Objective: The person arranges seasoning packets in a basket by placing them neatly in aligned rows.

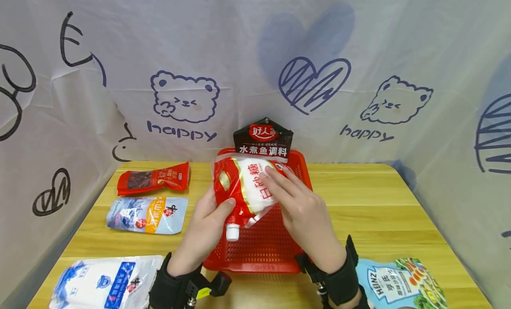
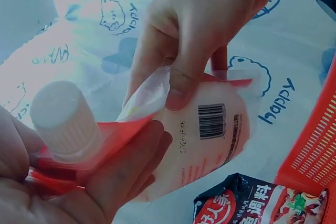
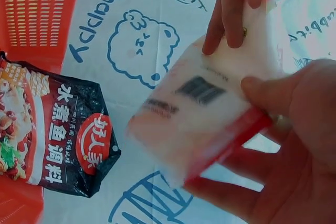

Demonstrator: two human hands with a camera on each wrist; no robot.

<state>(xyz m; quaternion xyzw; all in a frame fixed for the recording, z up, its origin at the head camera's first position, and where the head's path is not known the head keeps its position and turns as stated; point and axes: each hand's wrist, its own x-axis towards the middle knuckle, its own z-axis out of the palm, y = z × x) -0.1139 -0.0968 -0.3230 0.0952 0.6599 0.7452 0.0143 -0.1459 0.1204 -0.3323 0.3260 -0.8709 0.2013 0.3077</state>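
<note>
A red and white pouch of white sugar with a white screw cap is held tilted above a red plastic basket. My left hand grips the pouch near its capped corner, thumb on the printed front and fingers behind. With its fingers over the front and its thumb on the back, my right hand holds the opposite edge. The back of the pouch, with a barcode, faces the left wrist view. Behind the pouch, a black seasoning packet stands up in the basket.
On the wooden table, a red snack packet, a blue and orange pouch and a white and blue bag lie to the left. A Heinz pouch lies front right. White cloth with drawings hangs behind.
</note>
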